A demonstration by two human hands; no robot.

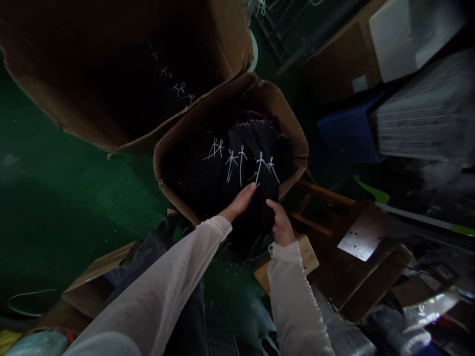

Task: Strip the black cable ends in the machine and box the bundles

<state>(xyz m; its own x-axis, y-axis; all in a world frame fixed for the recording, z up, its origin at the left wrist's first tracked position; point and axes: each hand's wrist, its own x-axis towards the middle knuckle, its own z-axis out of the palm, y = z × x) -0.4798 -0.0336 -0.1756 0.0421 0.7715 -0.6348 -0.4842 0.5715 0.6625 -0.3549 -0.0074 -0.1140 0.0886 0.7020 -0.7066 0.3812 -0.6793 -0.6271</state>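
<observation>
At 10 o'clock, a large, open, brown cardboard box (40, 84) holds dark contents marked by a row of thin white ties (180, 89). The smooth green floor (118, 185) shows at 9 o'clock. A smaller, open, brown cardboard box (287, 113) sits at the centre, just beside the first; in it lie long black strands (250, 170) with 6 white ties across them, spilling over the rim toward 6 o'clock. The left hand (242, 200) touches the strands near 5 o'clock, its fingers hidden, so I cannot tell whether it grips. The right hand (282, 225), toward 4 o'clock, is at their edge, apart from the left; its closure is also unclear. A blue plastic crate (349, 128) stands at 2 o'clock.
</observation>
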